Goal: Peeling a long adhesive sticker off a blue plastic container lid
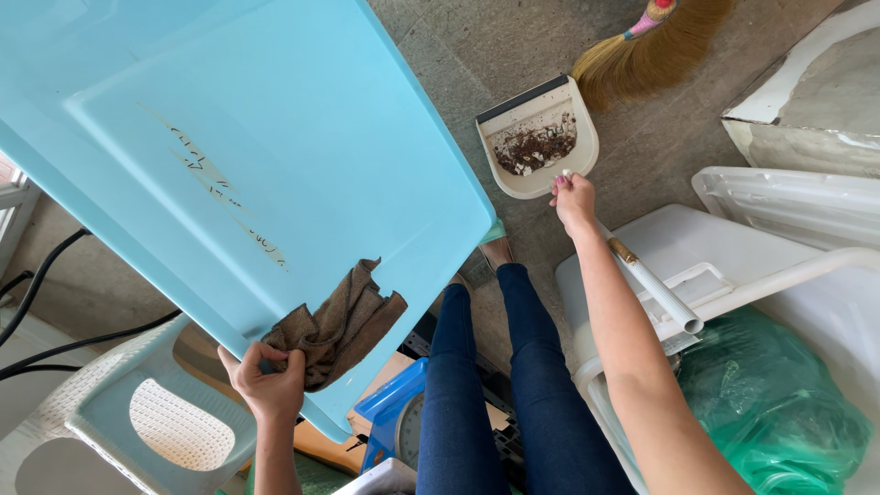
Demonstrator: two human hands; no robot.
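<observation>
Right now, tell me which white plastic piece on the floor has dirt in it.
The white dustpan by the right hand holds brown debris; the white tubs at right show none.

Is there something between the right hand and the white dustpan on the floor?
Nothing visible. The right hand already touches the near rim of the dustpan; only bare floor surrounds them, with the broom behind the pan.

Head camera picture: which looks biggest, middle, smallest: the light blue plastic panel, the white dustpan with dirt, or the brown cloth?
1. Light blue plastic panel, though nearest the camera.
2. White dustpan and brown cloth: look alike; the dustpan is farther, so unranked.
</observation>
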